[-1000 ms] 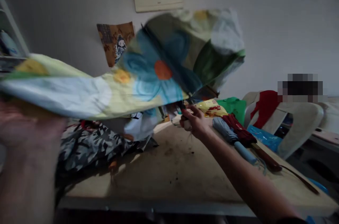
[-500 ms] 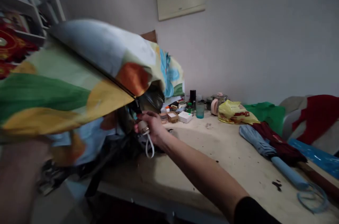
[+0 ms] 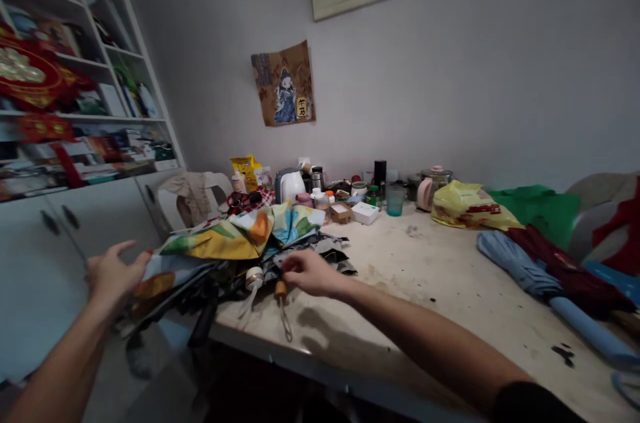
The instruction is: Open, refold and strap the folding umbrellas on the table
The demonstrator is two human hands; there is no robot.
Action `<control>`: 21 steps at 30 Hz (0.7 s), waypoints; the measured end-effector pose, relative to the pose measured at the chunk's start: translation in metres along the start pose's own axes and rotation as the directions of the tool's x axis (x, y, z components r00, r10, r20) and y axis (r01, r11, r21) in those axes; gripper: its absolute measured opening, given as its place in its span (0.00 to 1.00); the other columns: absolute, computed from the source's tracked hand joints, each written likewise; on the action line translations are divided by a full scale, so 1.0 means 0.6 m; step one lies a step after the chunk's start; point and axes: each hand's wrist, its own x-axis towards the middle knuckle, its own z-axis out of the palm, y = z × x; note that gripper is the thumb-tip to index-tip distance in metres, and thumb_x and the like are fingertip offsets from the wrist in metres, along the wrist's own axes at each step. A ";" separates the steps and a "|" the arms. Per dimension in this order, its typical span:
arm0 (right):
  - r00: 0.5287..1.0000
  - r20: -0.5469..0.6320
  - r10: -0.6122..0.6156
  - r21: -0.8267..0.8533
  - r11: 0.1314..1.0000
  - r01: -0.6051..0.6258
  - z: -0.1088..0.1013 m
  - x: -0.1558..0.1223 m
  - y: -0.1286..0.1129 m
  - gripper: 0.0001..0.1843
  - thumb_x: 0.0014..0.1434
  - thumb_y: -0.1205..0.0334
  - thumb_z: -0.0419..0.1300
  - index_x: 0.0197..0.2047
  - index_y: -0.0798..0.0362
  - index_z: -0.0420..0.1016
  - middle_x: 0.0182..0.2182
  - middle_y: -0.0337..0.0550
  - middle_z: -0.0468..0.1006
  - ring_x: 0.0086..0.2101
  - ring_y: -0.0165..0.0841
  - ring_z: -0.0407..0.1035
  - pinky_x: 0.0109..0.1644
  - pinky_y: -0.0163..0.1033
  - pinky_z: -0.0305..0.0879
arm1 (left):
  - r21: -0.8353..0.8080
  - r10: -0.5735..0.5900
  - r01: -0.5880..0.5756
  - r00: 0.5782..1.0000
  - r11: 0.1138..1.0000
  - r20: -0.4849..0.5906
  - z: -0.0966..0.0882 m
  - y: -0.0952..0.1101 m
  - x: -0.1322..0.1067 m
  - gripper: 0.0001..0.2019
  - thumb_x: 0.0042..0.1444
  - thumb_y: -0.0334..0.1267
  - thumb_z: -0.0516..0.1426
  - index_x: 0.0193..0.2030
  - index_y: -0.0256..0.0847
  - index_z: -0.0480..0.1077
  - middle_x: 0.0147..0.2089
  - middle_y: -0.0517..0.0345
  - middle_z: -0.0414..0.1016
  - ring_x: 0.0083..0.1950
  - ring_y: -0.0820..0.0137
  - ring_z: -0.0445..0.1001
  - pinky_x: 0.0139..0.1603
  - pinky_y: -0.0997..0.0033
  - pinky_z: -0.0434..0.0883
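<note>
A colourful umbrella (image 3: 225, 241) in yellow, green, orange and blue lies loosely folded on the left of the table, its white handle (image 3: 255, 278) and wrist strap pointing toward me. Under and beside it lies a dark black-and-grey umbrella (image 3: 340, 253). My right hand (image 3: 315, 273) has its fingers closed around the top of a brown-orange umbrella handle (image 3: 281, 289) with a looped strap. My left hand (image 3: 116, 274) is open, fingers spread, by the left edge of the colourful fabric; whether it touches the cloth I cannot tell.
Farther right on the table (image 3: 400, 276) lie a light blue umbrella (image 3: 520, 263) and a dark red umbrella (image 3: 555, 270). At the back stand a kettle (image 3: 290, 184), a teal cup (image 3: 395, 202), a white box (image 3: 365, 212) and a yellow bag (image 3: 470, 203). Shelves (image 3: 115, 50) rise on the left.
The colourful umbrella has come down from the air onto the table. My right hand has let go of its white handle and taken the brown-orange one. My left hand has come into clear view.
</note>
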 end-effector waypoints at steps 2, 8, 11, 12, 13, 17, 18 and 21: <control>0.991 -0.069 -0.112 -0.314 0.946 0.085 -0.098 -0.073 0.012 0.06 0.49 0.67 0.60 0.33 0.54 0.76 0.31 0.40 0.77 0.33 0.32 0.69 0.38 0.36 0.64 | 0.009 0.034 -0.033 0.998 0.999 -0.060 0.007 -0.008 -0.036 0.13 0.36 0.42 0.63 0.32 0.43 0.73 0.26 0.61 0.57 0.42 0.59 0.68 0.54 0.43 0.68; 0.778 -0.591 0.212 -0.676 0.396 -0.621 -0.413 -0.331 0.064 0.15 0.60 0.62 0.54 0.47 0.60 0.73 0.38 0.54 0.80 0.39 0.40 0.74 0.43 0.40 0.65 | -0.413 0.453 -0.410 0.892 0.813 0.007 0.027 0.118 -0.231 0.11 0.52 0.43 0.59 0.40 0.41 0.74 0.46 0.54 0.73 0.48 0.63 0.74 0.50 0.60 0.74; 0.594 -0.730 0.337 -0.607 0.080 -0.791 -0.474 -0.456 0.079 0.16 0.60 0.65 0.56 0.49 0.65 0.72 0.46 0.69 0.76 0.47 0.51 0.73 0.46 0.45 0.63 | -0.649 0.574 -0.307 0.782 0.696 0.245 0.065 0.200 -0.328 0.08 0.56 0.42 0.58 0.39 0.42 0.74 0.47 0.54 0.73 0.51 0.65 0.73 0.53 0.65 0.72; 0.556 -0.749 0.361 -0.581 0.046 -0.813 -0.476 -0.488 0.084 0.16 0.57 0.66 0.58 0.47 0.67 0.72 0.46 0.72 0.76 0.47 0.53 0.72 0.47 0.45 0.63 | -0.700 0.609 -0.249 0.724 0.670 0.325 0.080 0.226 -0.357 0.08 0.56 0.42 0.58 0.39 0.42 0.74 0.47 0.54 0.74 0.51 0.65 0.73 0.52 0.66 0.72; 0.523 -0.762 0.382 -0.554 0.034 -0.832 -0.473 -0.513 0.089 0.16 0.55 0.66 0.61 0.46 0.67 0.72 0.45 0.73 0.75 0.47 0.54 0.72 0.46 0.46 0.63 | -0.735 0.644 -0.193 0.653 0.650 0.398 0.096 0.253 -0.385 0.09 0.56 0.43 0.58 0.39 0.42 0.74 0.47 0.53 0.74 0.50 0.65 0.73 0.51 0.67 0.72; 0.416 -0.821 0.390 -0.422 0.075 -0.903 -0.453 -0.547 0.112 0.16 0.54 0.67 0.59 0.46 0.64 0.70 0.46 0.70 0.75 0.47 0.52 0.72 0.46 0.47 0.63 | -0.801 0.761 -0.004 0.316 0.599 0.567 0.148 0.354 -0.484 0.10 0.55 0.42 0.57 0.36 0.39 0.75 0.40 0.52 0.75 0.41 0.66 0.75 0.43 0.67 0.72; 0.395 -0.832 0.389 -0.382 0.113 -0.917 -0.452 -0.544 0.116 0.14 0.53 0.69 0.59 0.44 0.63 0.70 0.45 0.69 0.75 0.45 0.51 0.73 0.45 0.46 0.64 | -0.794 0.763 0.050 0.246 0.606 0.598 0.158 0.377 -0.506 0.10 0.54 0.42 0.57 0.36 0.38 0.75 0.38 0.52 0.75 0.38 0.67 0.74 0.41 0.67 0.72; 0.367 -0.829 0.421 -0.254 0.301 -0.919 -0.453 -0.527 0.119 0.02 0.51 0.69 0.57 0.32 0.58 0.68 0.31 0.57 0.76 0.33 0.41 0.73 0.35 0.40 0.65 | -0.704 0.719 0.265 0.053 0.659 0.693 0.183 0.429 -0.557 0.09 0.50 0.40 0.59 0.35 0.37 0.75 0.32 0.54 0.76 0.34 0.69 0.73 0.37 0.69 0.70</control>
